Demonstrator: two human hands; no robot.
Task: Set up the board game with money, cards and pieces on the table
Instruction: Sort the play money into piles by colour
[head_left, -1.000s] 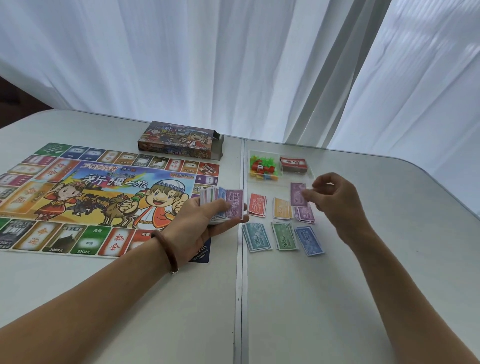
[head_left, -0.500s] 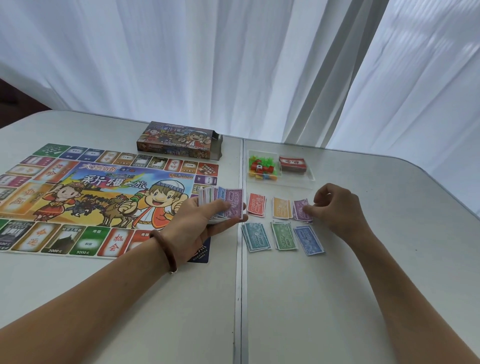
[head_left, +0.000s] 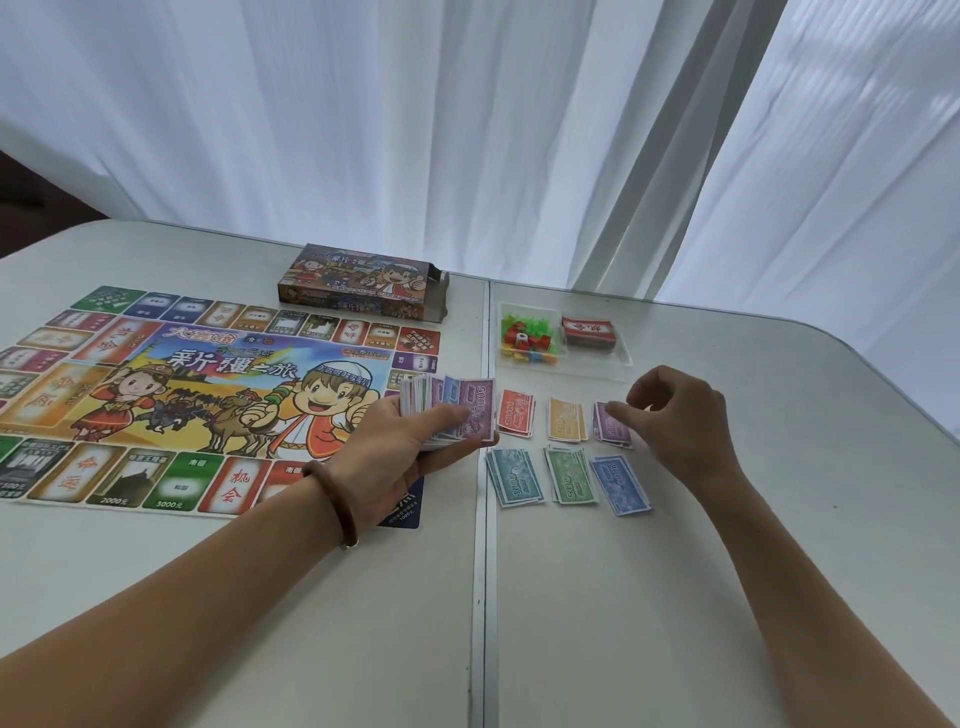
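Fanned stack (head_left: 457, 415) of play money: thin, light notes, probably slippery (best pinched at the edges). Left hand (head_left: 400, 457) grips it. Right hand (head_left: 680, 415) touches the purple pile (head_left: 613, 430) with one finger; whether it has hold is unclear.

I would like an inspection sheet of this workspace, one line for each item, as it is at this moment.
Surface: white table, seam down the middle.
Job's things: game board at left; red pile, yellow pile, purple pile, teal pile, green pile, blue pile of money at right; clear tray with pieces and red cards.
Clutter: game box behind the board, end flap open.
Grips: left hand holds fanned notes; right hand at the purple pile, hold unclear.
Cables: nothing seen.
Surroundings: white curtains behind.
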